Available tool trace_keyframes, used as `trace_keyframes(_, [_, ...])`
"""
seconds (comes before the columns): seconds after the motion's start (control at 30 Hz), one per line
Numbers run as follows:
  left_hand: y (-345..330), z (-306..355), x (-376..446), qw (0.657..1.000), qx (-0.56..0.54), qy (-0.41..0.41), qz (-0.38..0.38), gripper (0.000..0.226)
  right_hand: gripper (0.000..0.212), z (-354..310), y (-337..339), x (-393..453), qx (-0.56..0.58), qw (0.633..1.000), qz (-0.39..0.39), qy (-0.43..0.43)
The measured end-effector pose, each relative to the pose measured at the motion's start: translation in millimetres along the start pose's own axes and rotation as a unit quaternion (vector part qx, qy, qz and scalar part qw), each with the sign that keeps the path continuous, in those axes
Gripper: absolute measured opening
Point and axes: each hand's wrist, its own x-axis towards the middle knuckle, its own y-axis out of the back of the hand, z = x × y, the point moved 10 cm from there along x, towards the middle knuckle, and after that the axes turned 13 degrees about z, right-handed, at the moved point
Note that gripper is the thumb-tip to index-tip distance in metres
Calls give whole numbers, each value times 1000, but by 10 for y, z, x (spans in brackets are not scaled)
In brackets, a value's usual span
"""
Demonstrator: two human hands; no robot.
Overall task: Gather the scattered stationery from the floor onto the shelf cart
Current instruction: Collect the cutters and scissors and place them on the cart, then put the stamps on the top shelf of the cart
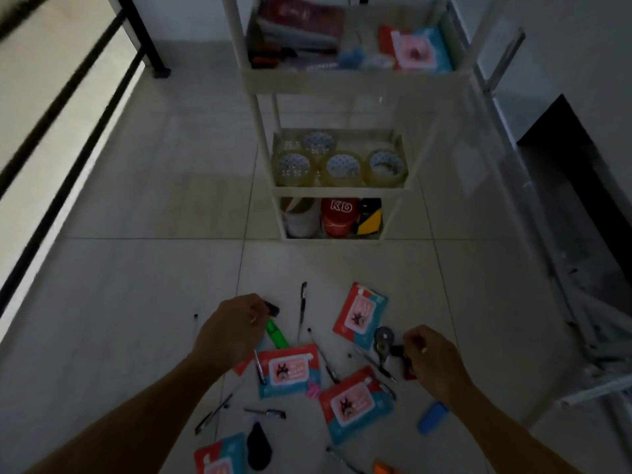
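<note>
At the bottom edge an orange object and a red-and-blue packet are cut off. The left hand pinches a small dark item, too dim to identify. The right hand curls round a black tool, partly hidden. Pens lie scattered on the floor. Beyond, the white shelf cart holds blurred tape rolls.

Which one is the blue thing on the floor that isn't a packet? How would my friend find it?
Start at the white shelf cart and look down to the mess on the floor tiles. Go to the person's right hand; just below it, beside the forearm, lies the blue highlighter. It is a small, chunky, plain blue stick, unlike the flat red-and-blue packets and thin dark pens.
</note>
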Motion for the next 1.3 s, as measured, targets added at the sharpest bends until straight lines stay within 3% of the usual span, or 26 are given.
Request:
trace_keyframes(0.13, [-582, -454, 26, 998, 47, -23, -20, 10, 12, 745, -426, 72, -89, 995, 31, -18])
trace_keyframes(0.2, [-917, -769, -53, 998, 51, -21, -30, 7, 20, 1088, -677, 45, -152, 987, 52, -10])
trace_keyframes(0.3, [-1296, -1261, -28, 997, 69, -18, -28, 28, 38, 1373, -905, 101, -179, 976, 124, -1])
trace_keyframes(0.37, [-1374, -1464, 147, 997, 71, -7, 2, 26, 46, 1477, -953, 244, -170, 970, 174, -8])
trace_keyframes(0.47, [-1426, -1723, 530, 994, 78, 56, 42, 31, 49, 1636, -1078, 499, -159, 970, 186, -7])
trace_keyframes(0.6, [-1729, -1837, 781, 985, 130, 109, -12, 57, 44, 1786, -1086, 610, -162, 959, 231, 30])
trace_keyframes(0.7, [-1843, -1743, 832, 974, 219, 52, 15, 39, 34, 1913, -1092, 563, -64, 966, 249, 30])
trace_keyframes(0.77, [-1792, -1662, 814, 965, 252, 55, 41, 30, 32, 1922, -982, 471, 29, 962, 272, 18])
trace_keyframes(0.9, [-1484, -1408, 652, 978, 170, 57, 108, 22, 35, 1611, -616, 212, 115, 951, 286, 1])
trace_keyframes(1.0, [-1042, -1002, 416, 987, -1, 37, 155, 26, 29, 1116, -206, -75, 162, 946, 280, 26])
trace_keyframes(1.17, [-110, -154, 62, 957, -213, 51, 188, 24, 26, 177, 572, -384, 241, 933, 266, 38])
trace_keyframes(1.3, [920, 897, 35, 929, -296, -15, 221, 24, 27, -826, 1255, -434, 295, 920, 248, 75])
